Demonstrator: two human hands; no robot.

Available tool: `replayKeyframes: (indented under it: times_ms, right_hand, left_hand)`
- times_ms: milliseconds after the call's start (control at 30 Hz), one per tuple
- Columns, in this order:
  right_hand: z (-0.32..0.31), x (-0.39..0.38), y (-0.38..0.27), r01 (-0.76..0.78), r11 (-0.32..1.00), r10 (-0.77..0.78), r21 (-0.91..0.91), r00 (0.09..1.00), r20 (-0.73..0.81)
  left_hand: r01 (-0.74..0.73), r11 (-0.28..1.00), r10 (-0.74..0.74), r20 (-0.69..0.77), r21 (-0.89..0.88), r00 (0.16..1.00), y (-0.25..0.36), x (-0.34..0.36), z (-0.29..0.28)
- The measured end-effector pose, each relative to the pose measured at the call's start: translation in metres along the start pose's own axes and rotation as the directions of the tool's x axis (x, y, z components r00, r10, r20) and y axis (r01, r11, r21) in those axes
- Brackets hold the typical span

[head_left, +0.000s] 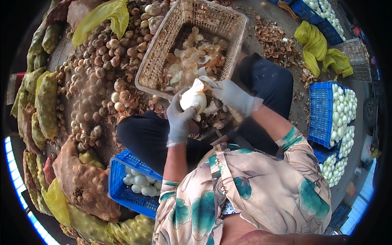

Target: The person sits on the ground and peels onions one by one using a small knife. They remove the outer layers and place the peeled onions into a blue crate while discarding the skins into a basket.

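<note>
At nine o'clock, lumpy sacks (pixel 47 105) bulged. At ten, round brown onions (pixel 99 72) lay loose, so a bump could send them rolling. Between seven and eight, a blue box (pixel 132 201) held smooth peeled onions (pixel 141 181). Near the middle, toward twelve, the gloved left hand (pixel 178 121) gripped a round white onion (pixel 192 100). It looked shiny, so it could slip if squeezed too hard. Above it, a dirty basket (pixel 212 20) held thin, papery skins (pixel 192 61). At two, the right hand (pixel 234 96) bent near the onion's top; I couldn't tell if its grip was open or closed.
</note>
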State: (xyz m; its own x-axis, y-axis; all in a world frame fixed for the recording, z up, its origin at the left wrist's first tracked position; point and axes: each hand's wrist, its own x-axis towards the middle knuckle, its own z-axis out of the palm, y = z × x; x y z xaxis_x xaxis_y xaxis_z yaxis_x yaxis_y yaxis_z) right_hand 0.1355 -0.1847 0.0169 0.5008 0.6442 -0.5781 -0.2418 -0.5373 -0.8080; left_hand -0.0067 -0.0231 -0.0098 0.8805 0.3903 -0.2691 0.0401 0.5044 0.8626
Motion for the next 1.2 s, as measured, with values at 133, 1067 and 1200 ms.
replayKeyframes:
  times_ms: [133, 1067, 1200]
  right_hand:
    - [0.012, -0.003, -0.003, 0.226, 0.962, -0.225, 0.154, 0.974, -0.025]
    - [-0.011, 0.042, -0.007, 0.256, 0.849, -0.085, 0.463, 0.929, -0.360]
    - [-0.033, 0.054, 0.013, -0.047, 0.884, -0.179, -0.465, 0.885, -0.430]
  left_hand:
    - [0.034, 0.999, -0.034, 0.043, 0.011, 0.998, 0.003, 0.002, 0.001]
    - [-0.029, 0.961, 0.038, 0.029, -0.276, 0.999, 0.002, -0.005, -0.009]
    - [0.014, 0.871, 0.015, 0.056, -0.491, 0.998, 0.000, -0.006, -0.010]
